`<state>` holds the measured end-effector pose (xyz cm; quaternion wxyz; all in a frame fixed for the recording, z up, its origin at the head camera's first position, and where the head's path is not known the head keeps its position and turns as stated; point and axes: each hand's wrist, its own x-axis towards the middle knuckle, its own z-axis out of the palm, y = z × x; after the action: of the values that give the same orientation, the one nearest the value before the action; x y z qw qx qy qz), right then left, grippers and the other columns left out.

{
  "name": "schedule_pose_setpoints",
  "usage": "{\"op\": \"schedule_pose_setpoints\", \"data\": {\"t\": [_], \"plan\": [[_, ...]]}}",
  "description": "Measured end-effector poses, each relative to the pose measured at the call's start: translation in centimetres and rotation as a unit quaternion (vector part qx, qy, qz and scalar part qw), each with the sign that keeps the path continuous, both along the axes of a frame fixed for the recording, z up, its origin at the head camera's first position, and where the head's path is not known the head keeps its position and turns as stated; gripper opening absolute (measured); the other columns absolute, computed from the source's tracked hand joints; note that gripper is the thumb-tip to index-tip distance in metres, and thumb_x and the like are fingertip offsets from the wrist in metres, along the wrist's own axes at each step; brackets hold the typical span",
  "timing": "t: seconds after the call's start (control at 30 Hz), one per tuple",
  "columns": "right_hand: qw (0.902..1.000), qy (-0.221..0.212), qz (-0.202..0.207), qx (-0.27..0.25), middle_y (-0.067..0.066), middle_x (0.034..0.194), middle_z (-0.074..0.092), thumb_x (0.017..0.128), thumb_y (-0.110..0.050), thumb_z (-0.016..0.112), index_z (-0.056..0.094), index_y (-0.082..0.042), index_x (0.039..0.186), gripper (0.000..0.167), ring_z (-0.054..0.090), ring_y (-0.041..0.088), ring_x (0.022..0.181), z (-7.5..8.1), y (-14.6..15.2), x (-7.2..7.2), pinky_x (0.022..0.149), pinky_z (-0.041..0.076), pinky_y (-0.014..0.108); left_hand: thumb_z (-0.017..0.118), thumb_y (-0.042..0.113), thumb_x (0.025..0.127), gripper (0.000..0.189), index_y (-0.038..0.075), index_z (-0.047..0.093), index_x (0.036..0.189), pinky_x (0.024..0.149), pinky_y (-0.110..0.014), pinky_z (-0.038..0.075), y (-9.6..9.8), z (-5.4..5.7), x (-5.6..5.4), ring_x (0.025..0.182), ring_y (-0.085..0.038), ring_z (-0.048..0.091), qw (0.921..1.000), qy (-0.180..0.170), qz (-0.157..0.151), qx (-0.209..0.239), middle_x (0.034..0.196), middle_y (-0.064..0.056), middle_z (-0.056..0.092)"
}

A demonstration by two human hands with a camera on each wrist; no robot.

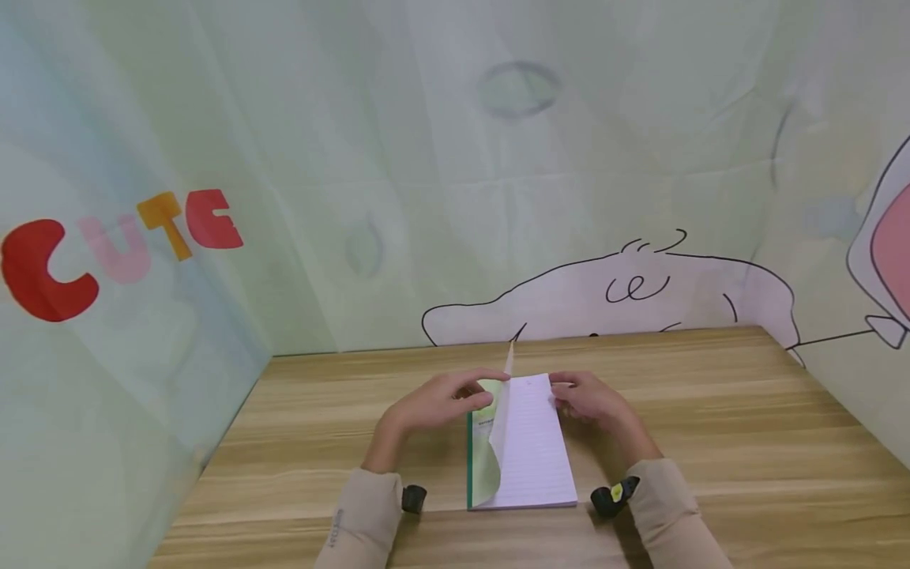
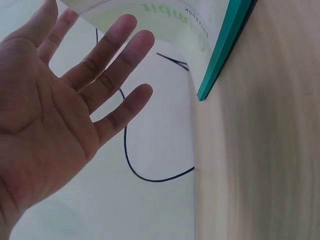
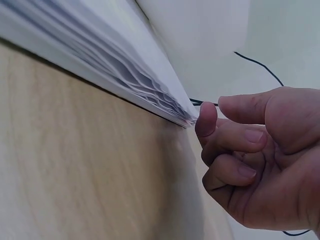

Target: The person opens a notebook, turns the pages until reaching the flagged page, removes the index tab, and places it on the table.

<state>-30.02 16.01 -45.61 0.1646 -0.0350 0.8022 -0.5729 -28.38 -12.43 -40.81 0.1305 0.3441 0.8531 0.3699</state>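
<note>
Behind your work hangs a pale backdrop, with "CUTE" in bold coloured letters at left and a line-drawn cartoon figure low in the middle. In front of it you have a wood-grain surface, and the notebook lies on it, between your hands, its teal spine to the left. The notebook's light green cover stands partly lifted and curls, baring a ruled page. Your left hand is at the cover's top, its fingers extended and spread. Your right hand has bent fingers at the page's top right corner; you can't tell whether it pinches there or only steadies it. You look to be midway through turning the cover; your next move probably calls for bringing it over to the left while that corner is held steady. Your left sleeve carries print too small to read. Smallest, the left wrist view shows "NOTEBOOK" on the cover, beside larger green lettering you can't fully make out.
</note>
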Motion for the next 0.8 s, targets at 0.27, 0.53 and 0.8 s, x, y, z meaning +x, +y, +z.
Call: {"op": "schedule_pose_setpoints", "data": {"t": [0.27,0.53,0.8], "plan": [[0.9994,0.009,0.002,0.035,0.006,0.080,0.060,0.104,-0.012,0.050,0.048,0.007,0.142,0.042,0.034,0.010,0.048,0.5,0.5,0.0,0.048,0.029,0.024,0.058,0.032,0.103,0.031,0.027,0.060,0.133,0.088,-0.037,0.049,-1.7,0.6,-0.3,0.099,-0.025,0.066,0.9994,-0.002,0.022,0.027,0.104,0.002,0.069],[0.9987,0.020,0.013,0.044,0.008,0.083,0.062,0.104,-0.013,0.051,0.049,0.005,0.143,0.043,0.034,0.010,0.047,1.0,0.7,0.3,0.048,0.029,0.024,0.059,0.022,0.103,0.022,0.017,0.062,0.124,0.081,-0.051,0.052,-3.0,1.2,-0.1,0.089,-0.038,0.064,0.9970,0.004,0.016,0.075,0.098,-0.014,0.069],[0.9985,0.024,0.021,0.045,0.010,0.087,0.065,0.104,-0.013,0.052,0.051,0.003,0.141,0.041,0.034,0.009,0.047,1.2,1.0,0.2,0.047,0.029,0.023,0.056,0.022,0.104,0.015,0.011,0.062,0.112,0.076,-0.043,0.052,-4.1,1.6,-0.2,0.083,-0.037,0.061,0.9944,0.013,0.045,0.095,0.089,-0.004,0.062]]}}
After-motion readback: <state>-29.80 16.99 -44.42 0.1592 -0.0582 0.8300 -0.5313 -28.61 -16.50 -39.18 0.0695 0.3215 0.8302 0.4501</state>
